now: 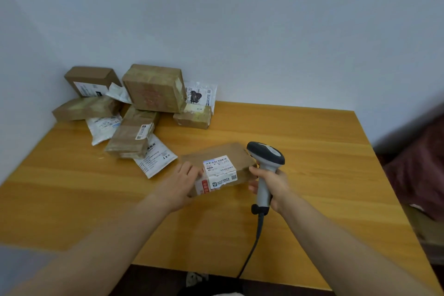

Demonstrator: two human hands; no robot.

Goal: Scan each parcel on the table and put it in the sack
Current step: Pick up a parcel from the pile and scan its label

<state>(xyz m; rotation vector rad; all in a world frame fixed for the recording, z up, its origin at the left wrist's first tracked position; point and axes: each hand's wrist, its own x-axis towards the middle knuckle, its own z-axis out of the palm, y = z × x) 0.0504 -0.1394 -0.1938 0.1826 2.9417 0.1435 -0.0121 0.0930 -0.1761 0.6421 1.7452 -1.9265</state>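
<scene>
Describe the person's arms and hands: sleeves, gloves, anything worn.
Both arms are bare down to the frame's bottom edge: no sleeve shows on the left forearm or the right forearm. The left hand and the right hand are ungloved, with no ring, watch or bracelet visible.

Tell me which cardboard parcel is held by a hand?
The labelled box nearest the person, gripped by the left hand; the other parcels lie heaped farther back, untouched.
</scene>
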